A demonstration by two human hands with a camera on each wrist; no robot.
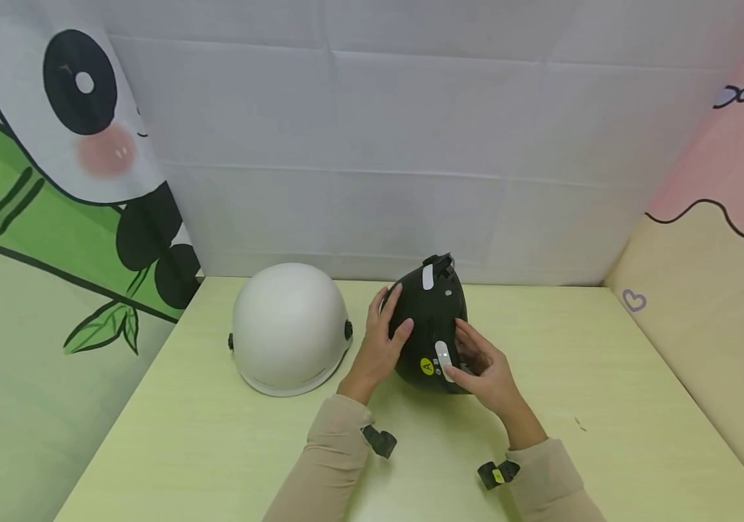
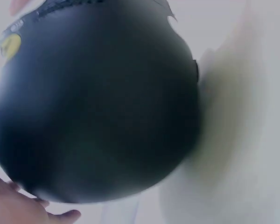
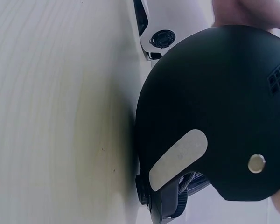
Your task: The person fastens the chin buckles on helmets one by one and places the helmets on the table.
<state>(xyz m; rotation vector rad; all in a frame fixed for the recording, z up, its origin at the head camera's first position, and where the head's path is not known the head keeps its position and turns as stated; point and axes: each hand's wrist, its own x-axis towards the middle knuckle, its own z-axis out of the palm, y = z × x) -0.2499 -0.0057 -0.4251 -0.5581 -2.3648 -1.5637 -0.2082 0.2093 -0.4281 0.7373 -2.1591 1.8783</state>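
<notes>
A matt black helmet (image 1: pixel 426 319) is turned on its side, its open underside toward the right. My left hand (image 1: pixel 378 348) holds its left side, with the thumb and fingers spread over the shell. On the other side, my right hand (image 1: pixel 486 370) grips the rim, the thumb over a pale strip (image 1: pixel 442 357) and the fingers partly hidden behind the edge. A yellow round sticker (image 1: pixel 427 366) sits beside that strip. The right wrist view shows the shell (image 3: pixel 200 93) close to the tabletop; whether it touches is unclear.
A white helmet (image 1: pixel 290 326) stands dome up on the pale wooden table (image 1: pixel 183 449), left of the black one. A white cloth (image 1: pixel 372 145) hangs behind the table. Printed panels flank it on both sides. Small cameras (image 1: pixel 380 441) are strapped to both wrists.
</notes>
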